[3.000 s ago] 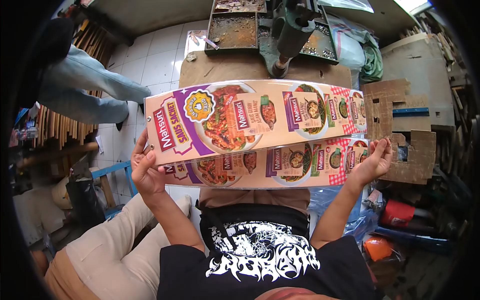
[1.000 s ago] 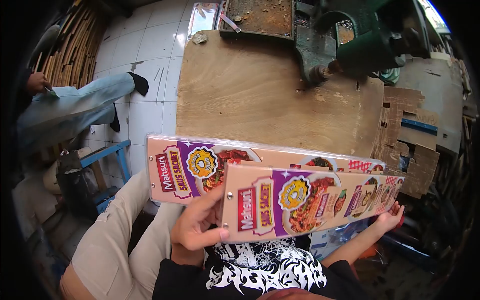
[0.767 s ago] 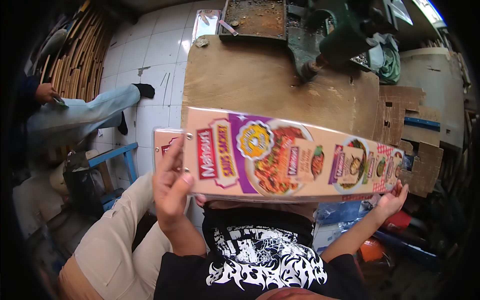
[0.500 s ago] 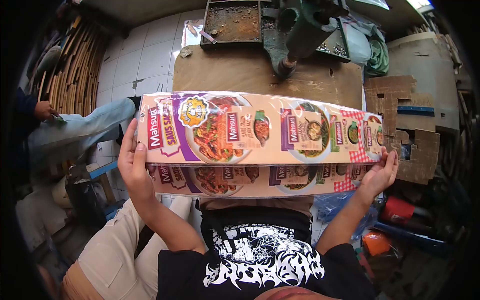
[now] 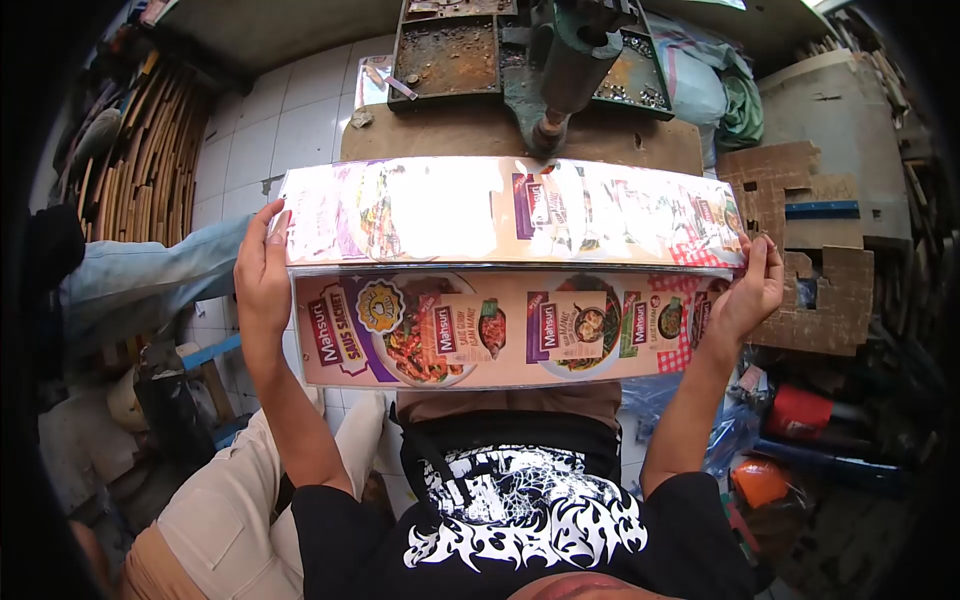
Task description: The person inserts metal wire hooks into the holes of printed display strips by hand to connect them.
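Note:
My left hand (image 5: 264,280) grips the left end of a long printed plastic-covered panel (image 5: 515,215), thumb and fingers closed on its edge. At the panel's right end, my right hand (image 5: 745,298) pinches the lower corner. Bright glare washes out much of this upper panel's print. Just below it and nearer my body lies a second, matching panel (image 5: 510,335), with pictures of food and red labels. The upper panel overlaps the far edge of the lower one. What supports the lower panel is hidden.
A green metal press (image 5: 570,75) with trays of small metal parts (image 5: 450,58) stands beyond the wooden board (image 5: 430,140). Cut cardboard (image 5: 830,285) is at the right. A person in light trousers (image 5: 215,500) sits at the left; another person's jeans (image 5: 160,280) show behind.
Since half a second ago, the upper panel has moved slightly away from my body and tilted, so glare covers it. More of the lower panel shows. Both hands keep their grip.

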A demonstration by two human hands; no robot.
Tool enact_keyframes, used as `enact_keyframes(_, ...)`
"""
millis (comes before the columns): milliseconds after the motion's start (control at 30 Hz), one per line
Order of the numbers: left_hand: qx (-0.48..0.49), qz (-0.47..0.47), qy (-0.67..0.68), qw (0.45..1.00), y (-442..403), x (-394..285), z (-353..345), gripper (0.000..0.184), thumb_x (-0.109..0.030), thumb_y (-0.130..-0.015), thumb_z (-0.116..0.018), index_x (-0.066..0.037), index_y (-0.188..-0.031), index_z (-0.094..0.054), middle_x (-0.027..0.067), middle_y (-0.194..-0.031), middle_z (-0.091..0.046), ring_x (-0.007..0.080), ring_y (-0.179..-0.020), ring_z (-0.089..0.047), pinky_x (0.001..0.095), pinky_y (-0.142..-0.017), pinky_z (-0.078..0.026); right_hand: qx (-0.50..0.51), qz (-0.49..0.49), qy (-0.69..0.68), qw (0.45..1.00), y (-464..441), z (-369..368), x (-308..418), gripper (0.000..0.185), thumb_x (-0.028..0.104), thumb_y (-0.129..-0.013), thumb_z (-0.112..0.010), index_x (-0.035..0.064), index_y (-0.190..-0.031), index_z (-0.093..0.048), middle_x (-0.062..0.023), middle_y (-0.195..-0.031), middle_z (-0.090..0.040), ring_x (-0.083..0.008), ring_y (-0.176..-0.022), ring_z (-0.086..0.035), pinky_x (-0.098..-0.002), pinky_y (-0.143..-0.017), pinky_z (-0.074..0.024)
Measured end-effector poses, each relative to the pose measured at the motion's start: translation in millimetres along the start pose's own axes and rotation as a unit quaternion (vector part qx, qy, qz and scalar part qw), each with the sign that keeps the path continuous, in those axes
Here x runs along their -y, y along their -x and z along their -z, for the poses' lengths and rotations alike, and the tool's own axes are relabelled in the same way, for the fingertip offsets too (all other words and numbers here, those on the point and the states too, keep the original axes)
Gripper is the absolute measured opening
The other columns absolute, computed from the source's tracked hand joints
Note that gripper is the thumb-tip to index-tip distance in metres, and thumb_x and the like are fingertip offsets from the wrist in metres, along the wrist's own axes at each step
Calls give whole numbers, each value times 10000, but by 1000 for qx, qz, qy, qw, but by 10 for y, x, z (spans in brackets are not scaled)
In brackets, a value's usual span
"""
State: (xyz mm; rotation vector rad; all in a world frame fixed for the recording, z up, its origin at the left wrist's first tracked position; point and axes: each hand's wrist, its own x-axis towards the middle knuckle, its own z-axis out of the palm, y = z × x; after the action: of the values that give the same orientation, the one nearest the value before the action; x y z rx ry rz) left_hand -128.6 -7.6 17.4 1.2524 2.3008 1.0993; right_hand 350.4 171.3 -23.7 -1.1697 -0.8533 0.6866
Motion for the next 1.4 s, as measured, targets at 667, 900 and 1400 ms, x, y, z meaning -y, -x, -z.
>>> enact_keyframes(667, 28, 59, 12, 998, 189, 432, -8, 486, -251, -962, -579, 11, -1363, -494, 145, -1021, -675, 189, -887, -636, 312, -802, -507, 226, -64, 54, 971, -69, 382, 109, 213, 124, -941, -652, -19, -1097, -631, -138, -1048, -711, -93, -865, -630, -224, -815, -494)
enact_keyframes(900, 89, 58, 18, 994, 243, 517, 5, 382, -290, -986, -530, 24, -1189, -607, 117, -952, -680, 139, -837, -606, 296, -773, -485, 270, -92, 136, 949, -137, 449, 215, 220, 134, -945, -653, -25, -1095, -632, -121, -1057, -706, -98, -867, -620, -236, -829, -492)
enact_keyframes(1400, 104, 123, 243, 956, 278, 621, -78, 308, -274, -1018, -478, 8, -1052, -598, 39, -891, -645, 48, -763, -579, 208, -710, -460, 202, -69, -21, 977, -279, 643, -120, 185, 93, -945, -641, -19, -1091, -614, -111, -927, -700, -191, -943, -684, -270, -847, -519)
